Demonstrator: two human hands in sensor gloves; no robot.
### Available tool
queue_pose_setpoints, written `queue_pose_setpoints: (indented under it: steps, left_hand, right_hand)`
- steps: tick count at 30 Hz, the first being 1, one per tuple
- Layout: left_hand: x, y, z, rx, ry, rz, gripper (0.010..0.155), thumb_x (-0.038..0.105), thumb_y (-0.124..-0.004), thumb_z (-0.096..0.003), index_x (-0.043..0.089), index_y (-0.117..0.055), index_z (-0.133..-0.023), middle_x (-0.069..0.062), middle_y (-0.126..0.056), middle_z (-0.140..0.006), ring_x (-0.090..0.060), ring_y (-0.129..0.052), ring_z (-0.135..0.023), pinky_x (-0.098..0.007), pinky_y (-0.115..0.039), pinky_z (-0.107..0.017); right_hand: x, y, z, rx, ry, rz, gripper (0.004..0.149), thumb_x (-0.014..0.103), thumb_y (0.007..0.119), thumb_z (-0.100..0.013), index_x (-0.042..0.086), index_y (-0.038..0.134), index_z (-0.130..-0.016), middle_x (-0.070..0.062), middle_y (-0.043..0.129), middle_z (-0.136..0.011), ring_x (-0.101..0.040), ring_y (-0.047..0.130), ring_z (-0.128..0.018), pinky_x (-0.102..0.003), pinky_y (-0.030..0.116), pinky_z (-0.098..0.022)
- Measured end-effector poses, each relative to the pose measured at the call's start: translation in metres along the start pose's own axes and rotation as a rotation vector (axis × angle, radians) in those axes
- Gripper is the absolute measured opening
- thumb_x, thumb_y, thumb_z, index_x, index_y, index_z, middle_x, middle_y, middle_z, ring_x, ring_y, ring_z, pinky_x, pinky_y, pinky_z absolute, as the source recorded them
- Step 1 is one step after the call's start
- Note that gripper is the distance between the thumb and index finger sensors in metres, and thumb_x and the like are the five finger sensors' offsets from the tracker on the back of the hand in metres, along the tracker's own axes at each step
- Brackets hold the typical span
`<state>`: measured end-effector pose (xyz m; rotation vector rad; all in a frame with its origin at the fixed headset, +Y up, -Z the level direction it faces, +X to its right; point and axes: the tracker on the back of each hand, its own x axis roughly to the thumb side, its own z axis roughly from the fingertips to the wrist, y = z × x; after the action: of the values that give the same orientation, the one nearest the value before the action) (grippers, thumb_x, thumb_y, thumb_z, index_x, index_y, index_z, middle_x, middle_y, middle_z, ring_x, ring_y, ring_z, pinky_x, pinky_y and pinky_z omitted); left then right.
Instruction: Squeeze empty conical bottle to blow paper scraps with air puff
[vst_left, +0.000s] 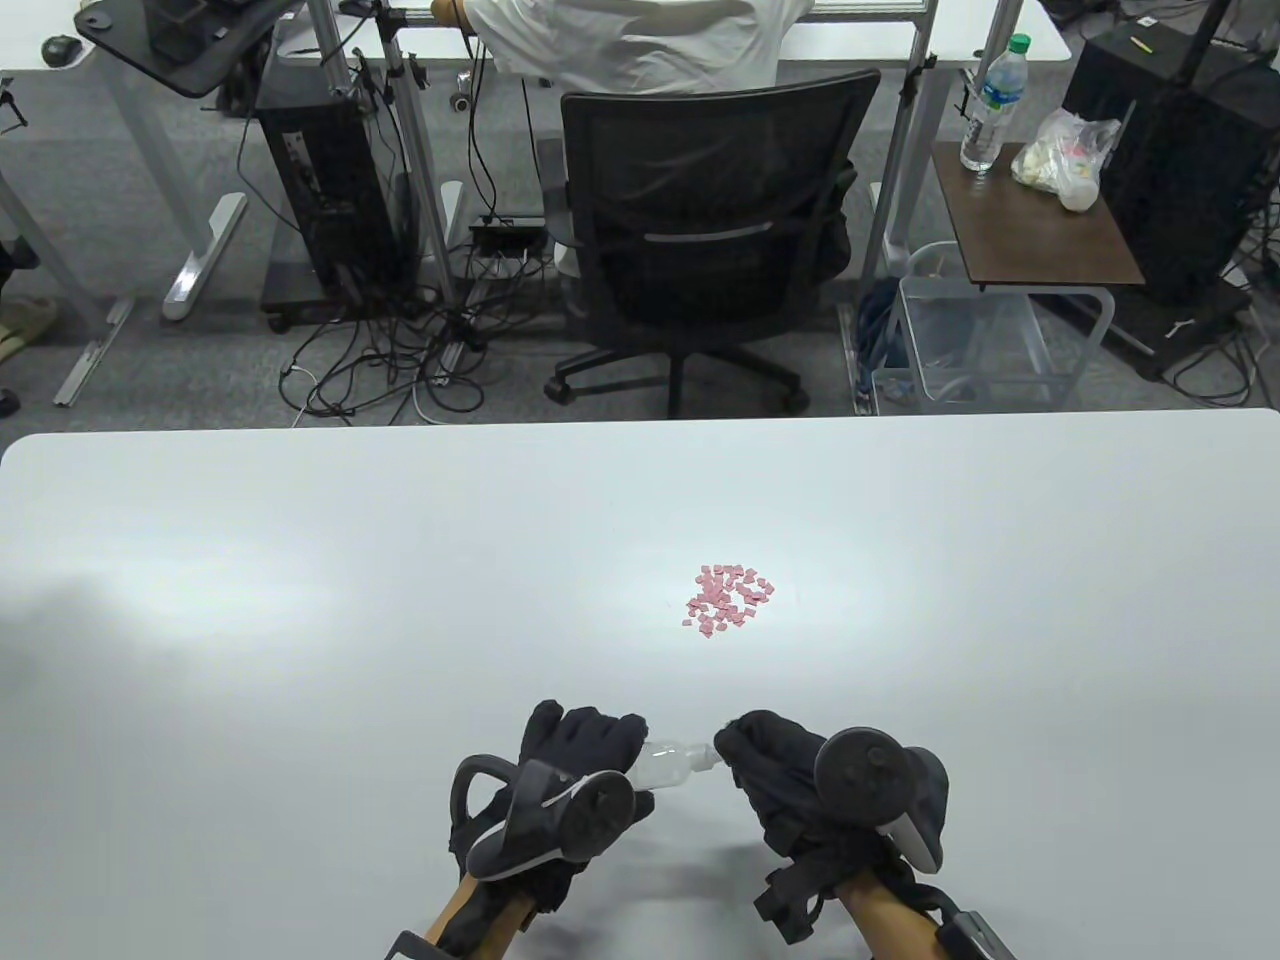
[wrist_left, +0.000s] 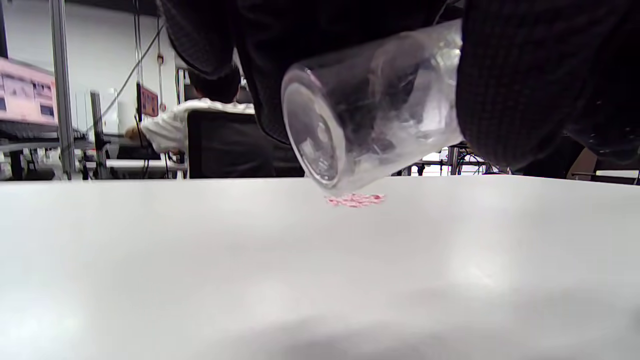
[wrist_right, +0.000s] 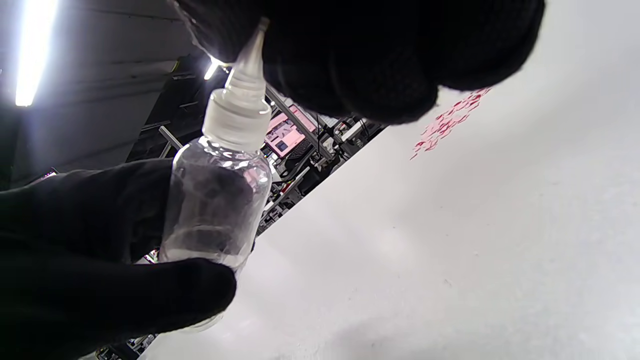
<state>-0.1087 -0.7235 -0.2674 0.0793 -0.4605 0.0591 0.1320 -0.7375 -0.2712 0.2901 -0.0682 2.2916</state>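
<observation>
bottle: clear conical bottle (vst_left: 668, 765) held lying sideways just above the table (vst_left: 300, 620) near the front edge, between both hands; looks empty
left hand: left hand (vst_left: 570, 765) wraps the bottle body, fingers curled closed around it; flat base points toward the left wrist camera
right hand: right hand (vst_left: 790, 775) fingertips closed at the nozzle tip (wrist_right: 252, 42); can't tell if it pinches a small cap or just steadies the tip
nozzle: points toward the person's right, not at the target
scraps: pink paper scraps (vst_left: 728, 598) in one tight pile mid-table, well apart from the hands, undisturbed
step: prep/handling stage – judging by the intact pile, no puff delivered yet
next: free the nozzle, right hand lets go; swing the bottle so the tip faces the pile; bring it close and low
squeeze: short firm press on the body, walls look thin and soft
risk: aim too high or too far off and the puff misses
</observation>
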Motion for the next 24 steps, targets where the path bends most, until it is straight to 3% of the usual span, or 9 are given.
queue_pose_setpoints:
  steps: [3,5,8,12,16,24]
  left_hand:
    - [0.0035,0.0036,0.0019,0.077,-0.008,-0.105,0.075,0.056,-0.096,-0.0442,0.024,-0.070,-0.107,-0.004,-0.086,-0.103,-0.030,-0.087,-0.101,-0.056,-0.055,-0.080]
    - [0.0077,0.0069,0.0031,0.126,-0.022,-0.177,0.075,0.056,-0.096,-0.0440,0.024,-0.070,-0.107,-0.004,-0.086,-0.102,-0.030,-0.087,-0.101,-0.056,-0.055,-0.081]
    - [0.0086,0.0066,0.0027,0.088,-0.031,-0.203,0.075,0.057,-0.095,-0.0438,0.024,-0.071,-0.106,-0.003,-0.087,-0.101,-0.029,-0.089,-0.100,-0.056,-0.056,-0.080]
    - [0.0001,-0.0002,0.0004,0.010,-0.007,-0.040,0.075,0.056,-0.096,-0.0441,0.023,-0.071,-0.107,-0.004,-0.087,-0.102,-0.030,-0.088,-0.100,-0.056,-0.055,-0.080]
    - [0.0045,0.0027,0.0013,0.054,-0.021,-0.129,0.075,0.056,-0.095,-0.0445,0.024,-0.070,-0.107,-0.003,-0.086,-0.103,-0.030,-0.087,-0.101,-0.056,-0.055,-0.081]
    - [0.0029,0.0004,0.0005,0.026,-0.014,-0.116,0.075,0.056,-0.095,-0.0446,0.023,-0.070,-0.107,-0.004,-0.087,-0.102,-0.030,-0.087,-0.101,-0.057,-0.054,-0.081]
  right_hand:
    - [-0.0011,0.0013,0.0010,-0.023,0.030,0.006,0.045,0.044,0.069,-0.060,0.007,0.087,-0.078,-0.015,0.096,-0.061,-0.026,0.099,-0.044,-0.051,0.085,-0.040]
    - [-0.0006,0.0016,0.0008,-0.016,0.034,0.017,0.042,0.042,0.068,-0.061,0.008,0.089,-0.075,-0.013,0.097,-0.057,-0.024,0.099,-0.041,-0.050,0.085,-0.038]
    - [-0.0002,0.0024,-0.0004,0.009,0.008,0.004,0.040,0.038,0.071,-0.060,0.006,0.088,-0.078,-0.014,0.096,-0.059,-0.024,0.099,-0.043,-0.050,0.085,-0.039]
    - [-0.0016,0.0027,-0.0004,0.014,0.003,-0.007,0.041,0.038,0.073,-0.059,0.006,0.085,-0.082,-0.015,0.095,-0.064,-0.026,0.098,-0.047,-0.051,0.085,-0.042]
    - [-0.0022,0.0037,-0.0001,0.002,0.018,-0.005,0.045,0.043,0.067,-0.061,0.007,0.088,-0.078,-0.014,0.096,-0.060,-0.025,0.099,-0.044,-0.051,0.085,-0.040]
    - [-0.0025,0.0028,-0.0010,0.028,0.008,-0.021,0.043,0.037,0.076,-0.058,0.006,0.085,-0.085,-0.017,0.095,-0.068,-0.027,0.099,-0.051,-0.052,0.084,-0.045]
